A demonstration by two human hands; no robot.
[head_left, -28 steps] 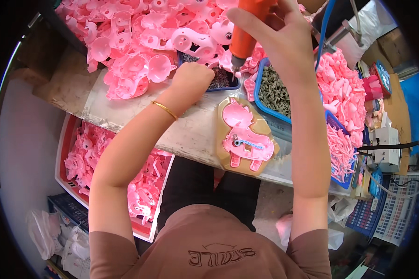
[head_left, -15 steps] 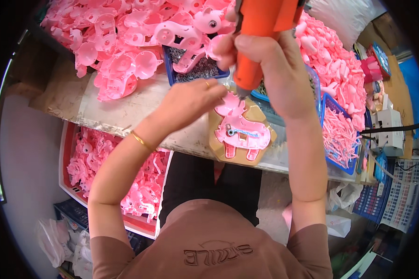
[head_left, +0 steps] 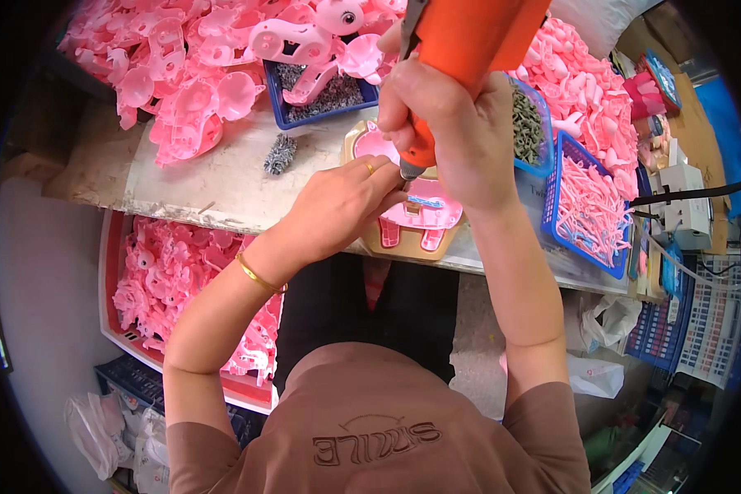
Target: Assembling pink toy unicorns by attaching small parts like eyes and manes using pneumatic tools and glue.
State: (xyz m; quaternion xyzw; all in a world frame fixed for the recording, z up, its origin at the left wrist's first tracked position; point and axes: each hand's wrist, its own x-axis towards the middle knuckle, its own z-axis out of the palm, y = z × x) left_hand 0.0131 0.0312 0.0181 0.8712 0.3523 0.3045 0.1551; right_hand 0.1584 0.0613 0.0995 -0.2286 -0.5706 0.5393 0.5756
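Observation:
An orange electric screwdriver is gripped in my right hand, its tip pointing down over a pink animal-shaped toy half-shell. That shell lies in a tan holding block at the table's front edge, and a blue strip shows inside it. My left hand reaches over the shell's left part, fingers together beside the screwdriver tip. Whatever those fingertips hold is hidden. To the left of the block, a small heap of screws rests on the table.
Behind the block stands a blue tray of screws, a pink toy body across it. Pink shells pile at back left, pink parts at right. Dark green pieces fill another tray; a blue basket holds thin pink parts. A crate sits below.
My left hand has come down over the toy shell. The screwdriver tip has dropped to beside its fingers. The screw heap, hidden before, now shows. The whole view has shifted slightly.

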